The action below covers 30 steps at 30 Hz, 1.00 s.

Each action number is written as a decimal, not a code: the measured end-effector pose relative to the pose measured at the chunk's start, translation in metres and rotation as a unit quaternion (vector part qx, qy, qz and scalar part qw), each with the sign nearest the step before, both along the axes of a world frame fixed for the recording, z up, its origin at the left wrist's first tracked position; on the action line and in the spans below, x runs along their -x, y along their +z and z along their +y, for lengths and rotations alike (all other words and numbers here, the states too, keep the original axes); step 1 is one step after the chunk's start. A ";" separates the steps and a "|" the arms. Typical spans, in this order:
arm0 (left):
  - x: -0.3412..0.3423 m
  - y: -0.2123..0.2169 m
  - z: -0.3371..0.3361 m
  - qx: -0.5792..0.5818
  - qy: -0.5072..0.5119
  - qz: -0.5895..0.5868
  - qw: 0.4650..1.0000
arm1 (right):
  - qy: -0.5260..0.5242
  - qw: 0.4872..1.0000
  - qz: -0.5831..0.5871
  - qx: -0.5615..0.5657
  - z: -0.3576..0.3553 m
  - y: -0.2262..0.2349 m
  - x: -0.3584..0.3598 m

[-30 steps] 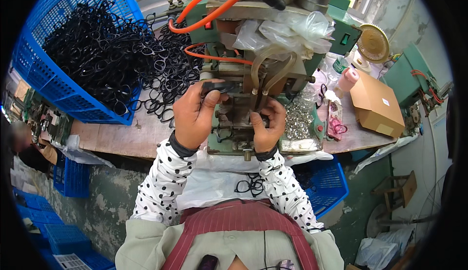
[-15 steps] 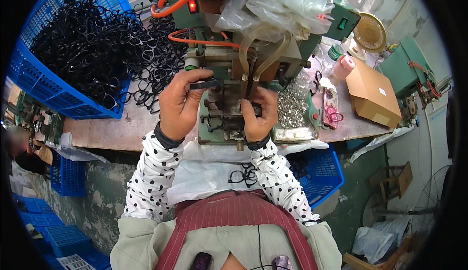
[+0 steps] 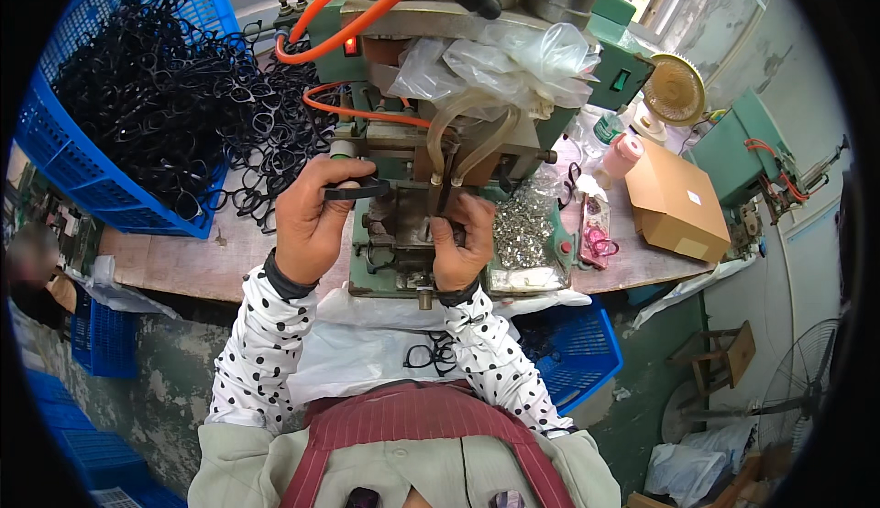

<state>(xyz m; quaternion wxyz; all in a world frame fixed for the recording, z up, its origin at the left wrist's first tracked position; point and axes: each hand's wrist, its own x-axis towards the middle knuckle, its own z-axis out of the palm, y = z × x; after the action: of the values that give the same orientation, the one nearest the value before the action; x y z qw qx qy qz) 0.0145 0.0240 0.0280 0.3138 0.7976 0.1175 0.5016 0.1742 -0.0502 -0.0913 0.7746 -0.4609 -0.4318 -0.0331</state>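
My left hand [image 3: 310, 224] pinches a black eyeglass frame [image 3: 356, 189] between thumb and fingers, left of the green machine's work area. The frame shows nearly edge-on. My right hand [image 3: 464, 240] is at the metal fixture [image 3: 408, 215], below two tan flexible tubes [image 3: 490, 152] that run down to the tooling. Its thumb and fingers are curled close together. Whatever they may hold is too small or hidden. Many small shiny metal pieces [image 3: 524, 226] lie in a tray just right of that hand.
A blue basket [image 3: 119, 178] heaped with black eyeglass frames [image 3: 151, 95] stands at the left, with more frames spilling onto the table. On the right are a cardboard box [image 3: 676, 201], a pink bottle [image 3: 623, 154] and a fan [image 3: 674, 86]. Another blue basket [image 3: 596, 347] stands below the table.
The whole view has shifted, so the machine sits lower and further left. The eyeglass frame in my left hand has turned slightly, showing more of its shape. My right hand stays at the fixture.
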 end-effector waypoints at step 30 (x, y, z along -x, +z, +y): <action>0.002 0.000 0.003 -0.025 0.000 0.010 1.000 | -0.012 1.000 0.020 0.020 -0.001 -0.001 0.008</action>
<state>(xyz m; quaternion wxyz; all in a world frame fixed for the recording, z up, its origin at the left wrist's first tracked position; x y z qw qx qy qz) 0.0129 0.0270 0.0281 0.2925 0.8101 0.1081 0.4965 0.1663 -0.0513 -0.0920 0.7732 -0.4822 -0.4111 -0.0245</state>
